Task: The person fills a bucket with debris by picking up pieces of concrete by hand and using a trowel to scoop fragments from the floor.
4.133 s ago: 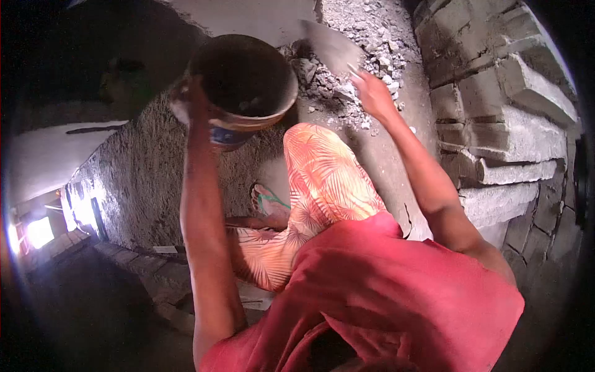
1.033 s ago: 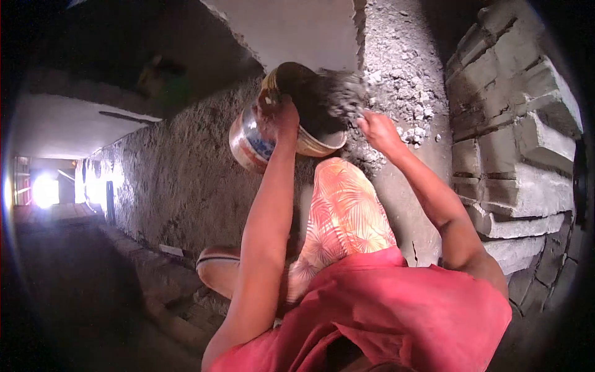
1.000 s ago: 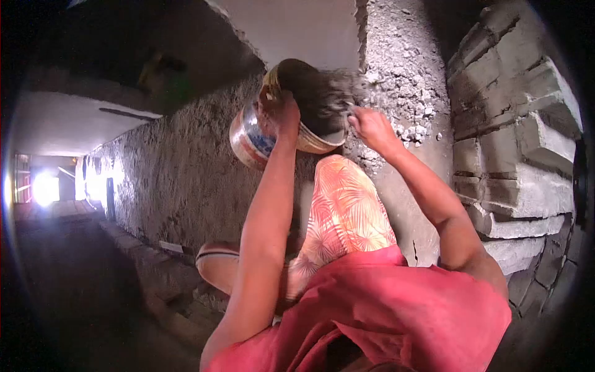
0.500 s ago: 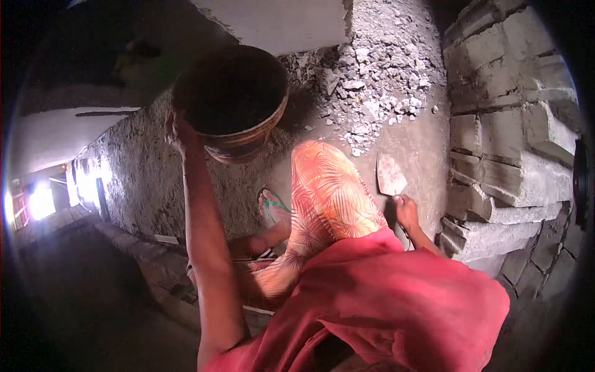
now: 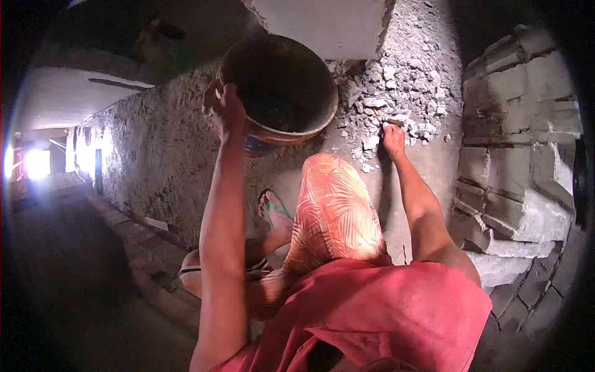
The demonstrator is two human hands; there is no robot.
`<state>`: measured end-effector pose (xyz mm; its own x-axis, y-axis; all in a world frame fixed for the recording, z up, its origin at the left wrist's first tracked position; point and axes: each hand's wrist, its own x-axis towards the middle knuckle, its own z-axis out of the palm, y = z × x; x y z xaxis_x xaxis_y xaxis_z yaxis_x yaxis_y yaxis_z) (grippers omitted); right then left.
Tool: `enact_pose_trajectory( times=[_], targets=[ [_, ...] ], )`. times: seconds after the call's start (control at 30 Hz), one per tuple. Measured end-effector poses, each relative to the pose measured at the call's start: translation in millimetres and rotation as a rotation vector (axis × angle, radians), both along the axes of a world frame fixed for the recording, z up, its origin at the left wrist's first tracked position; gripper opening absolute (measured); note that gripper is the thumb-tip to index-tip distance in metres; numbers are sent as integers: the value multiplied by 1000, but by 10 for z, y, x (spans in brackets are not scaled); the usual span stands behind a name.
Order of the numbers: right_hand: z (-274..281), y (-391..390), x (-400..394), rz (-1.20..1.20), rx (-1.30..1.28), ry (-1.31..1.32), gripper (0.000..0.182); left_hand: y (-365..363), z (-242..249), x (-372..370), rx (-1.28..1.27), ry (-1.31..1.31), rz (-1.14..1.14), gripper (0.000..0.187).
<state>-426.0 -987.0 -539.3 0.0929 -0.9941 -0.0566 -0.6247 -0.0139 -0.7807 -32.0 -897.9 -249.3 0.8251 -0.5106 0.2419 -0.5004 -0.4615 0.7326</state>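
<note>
A dark, worn bucket (image 5: 291,134) is tipped towards the rubble, its mouth facing up towards me. My left hand (image 5: 224,113) is closed on its left rim. Inside, some dark material shows dimly at the bottom. My right hand (image 5: 393,141) is wrapped around the handle of a trowel (image 5: 398,118). The trowel's blade is at the lower part of a heap of grey rubble (image 5: 409,80), and I can hardly tell it from the pale pieces around it.
Stacked concrete blocks (image 5: 496,155) stand along the right side. A pale slab (image 5: 322,28) with a broken edge lies beyond the bucket. A rough wall (image 5: 149,149) runs on the left. My sandalled foot (image 5: 274,208) and patterned knee are below the bucket.
My right hand has carried the trowel forward from the bare floor to the rubble. The bucket now appears nearer the heap, and its inside is more visible, while the whole view has also shifted.
</note>
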Motion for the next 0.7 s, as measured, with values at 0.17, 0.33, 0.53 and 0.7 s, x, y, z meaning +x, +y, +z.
enact_pose_trajectory(
  times=[0.17,0.33,0.53,0.7],
  targets=[
    [123,51,-270,28,-34,31,43,-87,200,-478,51,67,85,59],
    [622,65,-551,81,-78,30,43,-350,-267,-510,2,13,26,56],
    [1525,-138,-437,223,-275,134,35,-471,-502,-622,-125,-66,15,54],
    [2208,229,564,395,-366,182,24,-366,-106,-1021,-11,-70,-9,52]
  ],
)
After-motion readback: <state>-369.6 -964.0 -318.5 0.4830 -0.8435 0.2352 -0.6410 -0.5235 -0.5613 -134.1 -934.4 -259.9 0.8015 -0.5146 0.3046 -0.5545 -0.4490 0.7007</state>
